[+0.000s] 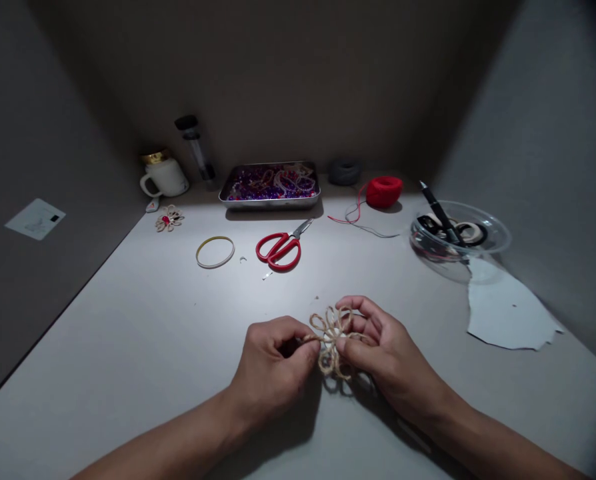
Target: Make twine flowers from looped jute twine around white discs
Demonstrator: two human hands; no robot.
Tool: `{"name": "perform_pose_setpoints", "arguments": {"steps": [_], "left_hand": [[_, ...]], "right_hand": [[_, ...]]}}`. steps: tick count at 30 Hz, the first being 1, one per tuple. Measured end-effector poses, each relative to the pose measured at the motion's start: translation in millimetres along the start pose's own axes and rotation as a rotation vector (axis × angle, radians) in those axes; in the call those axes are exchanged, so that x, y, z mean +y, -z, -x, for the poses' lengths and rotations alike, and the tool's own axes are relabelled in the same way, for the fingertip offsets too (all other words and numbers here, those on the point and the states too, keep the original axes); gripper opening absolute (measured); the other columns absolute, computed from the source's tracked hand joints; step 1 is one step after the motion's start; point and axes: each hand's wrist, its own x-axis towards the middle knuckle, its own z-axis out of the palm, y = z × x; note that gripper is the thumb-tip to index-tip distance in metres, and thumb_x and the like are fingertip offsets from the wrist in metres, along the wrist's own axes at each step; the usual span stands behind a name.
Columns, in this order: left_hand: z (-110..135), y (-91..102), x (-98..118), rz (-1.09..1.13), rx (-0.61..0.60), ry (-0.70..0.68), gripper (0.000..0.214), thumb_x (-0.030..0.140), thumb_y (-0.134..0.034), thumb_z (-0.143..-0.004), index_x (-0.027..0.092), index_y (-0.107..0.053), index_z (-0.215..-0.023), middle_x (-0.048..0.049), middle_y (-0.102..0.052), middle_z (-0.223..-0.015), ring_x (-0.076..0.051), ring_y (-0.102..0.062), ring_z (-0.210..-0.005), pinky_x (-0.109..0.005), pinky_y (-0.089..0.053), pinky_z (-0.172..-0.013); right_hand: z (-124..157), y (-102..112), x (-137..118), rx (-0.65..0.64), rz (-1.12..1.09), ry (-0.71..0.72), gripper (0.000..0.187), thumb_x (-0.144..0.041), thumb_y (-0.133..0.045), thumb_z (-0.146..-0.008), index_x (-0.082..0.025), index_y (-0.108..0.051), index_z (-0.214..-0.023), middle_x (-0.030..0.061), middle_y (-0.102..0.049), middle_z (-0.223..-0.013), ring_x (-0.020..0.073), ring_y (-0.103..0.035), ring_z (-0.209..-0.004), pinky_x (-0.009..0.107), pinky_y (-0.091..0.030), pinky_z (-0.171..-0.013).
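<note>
Between my hands, just above the table, is a flower of looped jute twine [331, 327] with a small white middle. My left hand [278, 357] pinches one twine loop at the flower's left side between thumb and forefinger. Opposite it, my right hand [378, 337] grips the flower, its thumb on the middle and its fingers behind the right-hand loops. The fingers partly hide those loops. Beyond the hands lie red-handled scissors [281, 251], their blades pointing away to the right. A finished-looking twine flower with a red centre [169, 219] rests at the far left.
A metal tray of purple beads [273, 204] stands at the back, near red thread [384, 192] and a dark spool [344, 172]. At left are a white mug [165, 177], a clear tube [198, 150] and a ring [215, 253]. A plastic bowl [498, 233] and torn white card [508, 307] lie right.
</note>
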Motion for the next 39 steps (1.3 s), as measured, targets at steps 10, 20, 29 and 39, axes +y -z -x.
{"name": "perform_pose_setpoints", "arguments": {"steps": [10,20,29,39], "left_hand": [[-5.6,4.2,7.4,0.162,-0.191,0.212,0.017,0.025,-0.059,-0.068,0.009,-0.060,-0.073,-0.0009,-0.054,-0.058,-0.009,-0.044,-0.049,-0.021,-0.035,-0.045],[0.5,1.1,-0.8,-0.189,0.001,-0.058,0.016,0.021,-0.059,-0.070,0.014,-0.053,-0.056,-0.0002,-0.053,-0.051,-0.009,-0.044,-0.046,-0.021,-0.034,-0.045],[-6.4,5.0,0.5,0.097,-0.184,0.233,0.020,0.029,-0.063,-0.067,0.013,-0.054,-0.059,0.0017,-0.050,-0.050,-0.008,-0.041,-0.045,-0.021,-0.032,-0.044],[-8.9,7.4,5.0,0.226,-0.285,0.223,0.022,0.032,-0.062,-0.070,0.011,-0.059,-0.066,0.0027,-0.050,-0.051,-0.007,-0.040,-0.044,-0.019,-0.032,-0.044]], "right_hand": [[-0.9,-2.4,0.9,0.023,0.078,0.033,0.040,-0.013,-0.065,-0.057,-0.020,-0.044,-0.089,-0.0033,-0.058,-0.066,0.0101,-0.053,-0.053,0.022,-0.043,-0.049],[-0.6,-1.1,7.0,0.007,0.127,0.020,0.040,-0.012,-0.064,-0.058,-0.021,-0.045,-0.091,-0.0048,-0.054,-0.066,0.0077,-0.047,-0.050,0.021,-0.038,-0.047],[0.2,-0.3,1.3,-0.062,0.100,-0.001,0.042,-0.011,-0.066,-0.057,-0.021,-0.044,-0.091,-0.0056,-0.052,-0.066,0.0086,-0.048,-0.053,0.021,-0.040,-0.050],[-1.2,-3.7,0.9,-0.029,0.031,-0.044,0.044,-0.016,-0.068,-0.055,-0.021,-0.043,-0.091,-0.0028,-0.056,-0.068,0.0110,-0.052,-0.053,0.024,-0.042,-0.050]]}}
